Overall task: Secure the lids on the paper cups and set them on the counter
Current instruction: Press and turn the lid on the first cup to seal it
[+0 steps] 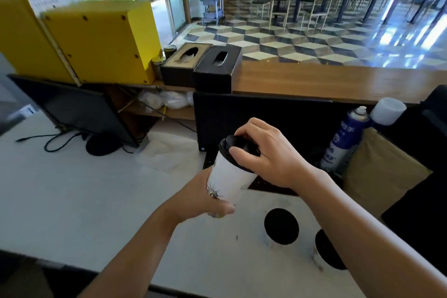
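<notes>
A white paper cup with a small printed mark is tilted above the white worktop. My left hand grips its lower body. A black lid sits on its rim, and my right hand curls over that lid, thumb on the near edge and fingers over the far side. Two more cups with black lids stand on the worktop: one lidded cup under my right forearm, another lidded cup partly hidden by that arm.
A raised wooden counter runs across behind the worktop, carrying two dark tissue boxes and a yellow box. A black monitor with cables stands left. A blue spray can and a brown paper bag are right.
</notes>
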{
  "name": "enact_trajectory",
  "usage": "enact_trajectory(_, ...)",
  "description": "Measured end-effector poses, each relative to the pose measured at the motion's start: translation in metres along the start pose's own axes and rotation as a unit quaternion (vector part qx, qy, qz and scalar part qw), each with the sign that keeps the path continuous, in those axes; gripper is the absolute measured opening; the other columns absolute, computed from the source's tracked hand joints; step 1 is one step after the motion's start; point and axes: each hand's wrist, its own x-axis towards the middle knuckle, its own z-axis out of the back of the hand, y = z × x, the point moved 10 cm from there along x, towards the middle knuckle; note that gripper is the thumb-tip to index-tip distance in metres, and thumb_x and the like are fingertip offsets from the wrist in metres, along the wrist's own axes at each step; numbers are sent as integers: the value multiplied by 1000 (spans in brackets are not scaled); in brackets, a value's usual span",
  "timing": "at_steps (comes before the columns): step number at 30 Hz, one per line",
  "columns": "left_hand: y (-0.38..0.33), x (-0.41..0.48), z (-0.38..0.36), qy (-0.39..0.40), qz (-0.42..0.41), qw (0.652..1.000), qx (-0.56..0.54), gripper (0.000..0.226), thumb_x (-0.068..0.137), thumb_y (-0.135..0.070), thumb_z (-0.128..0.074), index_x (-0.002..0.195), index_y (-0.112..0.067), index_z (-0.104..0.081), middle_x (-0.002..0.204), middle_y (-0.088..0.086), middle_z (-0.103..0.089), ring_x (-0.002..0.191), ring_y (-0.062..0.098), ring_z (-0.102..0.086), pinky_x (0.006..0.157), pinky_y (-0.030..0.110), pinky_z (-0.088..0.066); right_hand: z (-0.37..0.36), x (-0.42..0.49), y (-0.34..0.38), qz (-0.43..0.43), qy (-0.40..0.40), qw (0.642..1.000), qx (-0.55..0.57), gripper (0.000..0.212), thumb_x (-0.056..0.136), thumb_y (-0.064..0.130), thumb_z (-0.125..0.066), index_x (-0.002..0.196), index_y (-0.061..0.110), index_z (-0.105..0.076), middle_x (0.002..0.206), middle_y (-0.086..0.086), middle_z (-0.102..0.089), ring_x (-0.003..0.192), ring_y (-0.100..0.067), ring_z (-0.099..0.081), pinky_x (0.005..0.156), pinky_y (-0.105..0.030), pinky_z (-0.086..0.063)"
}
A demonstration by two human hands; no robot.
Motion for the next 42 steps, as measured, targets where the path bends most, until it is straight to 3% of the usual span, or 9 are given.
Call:
enact_trajectory(4,-20,5,30,-218,-23,959,182,72,62,-32,-91,121,-31,-50,99,-14,-62,90,6,-64,72,28,-60,3,4,-34,-120,-63,991,8,51,82,67,-44,90,20,-61,95,5,-56,82,-11,-57,72,-35,-54)
enact_trajectory(7,-40,0,33,-316,-46,912,257,77,61,-29,-87,124,-32,-43,96,-15,-59,85,5,-60,66,24,-54,1,10,-41,-177,-66,982,4,53,86,66,-46,83,15,-60,93,1,-59,80,-15,-58,72,-39,-55)
enact_trajectory(14,-27,-3,34,-165,-58,984,31,58,62,-5,-82,111,-25,-57,91,-3,-68,78,17,-68,61,39,-60,1,24,4,-64,-20,998,-19,59,75,74,-39,86,19,-61,91,8,-55,80,-12,-57,70,-39,-55)
enact_trajectory(19,-27,-14,30,-69,-90,993,38,45,72,16,-74,96,-19,-60,77,-8,-68,71,6,-66,62,20,-51,-11,19,46,80,2,996,-35,55,78,68,-48,105,23,-63,96,12,-50,83,-10,-57,69,-33,-55)
enact_trajectory(25,-8,-32,56,-332,-97,936,66,76,62,-15,-93,117,-44,-48,99,-20,-67,94,-4,-66,73,11,-52,-30,6,36,27,-74,996,-35,64,78,71,-52,122,25,-59,107,14,-44,92,-6,-53,75,-27,-56)
enact_trajectory(28,-2,-41,55,-392,-86,910,105,83,59,-27,-95,124,-37,-44,103,-27,-61,99,-15,-60,78,4,-48,-41,-3,34,17,-87,996,6,74,77,69,-58,132,19,-57,114,13,-43,101,-4,-52,85,-23,-53)
enact_trajectory(33,13,-49,52,-337,-110,933,-63,89,59,-44,-92,133,-19,-51,123,1,-65,118,25,-63,93,55,-55,-44,-20,44,71,-70,993,64,78,73,65,-67,133,16,-57,119,12,-40,104,2,-45,84,-6,-44)
enact_trajectory(38,8,-60,54,-385,-50,922,6,66,69,0,-81,115,-37,-51,103,-7,-68,96,0,-67,90,47,-58,-47,-21,47,109,-15,990,89,82,75,61,-70,141,16,-51,123,12,-35,108,1,-44,85,-9,-49)
enact_trajectory(42,5,-59,52,-333,-103,937,4,78,65,-7,-88,133,-22,-52,121,-2,-67,117,22,-64,93,40,-56,-49,-19,47,134,20,986,94,76,80,52,-70,142,13,-50,122,11,-35,104,4,-47,73,-6,-44)
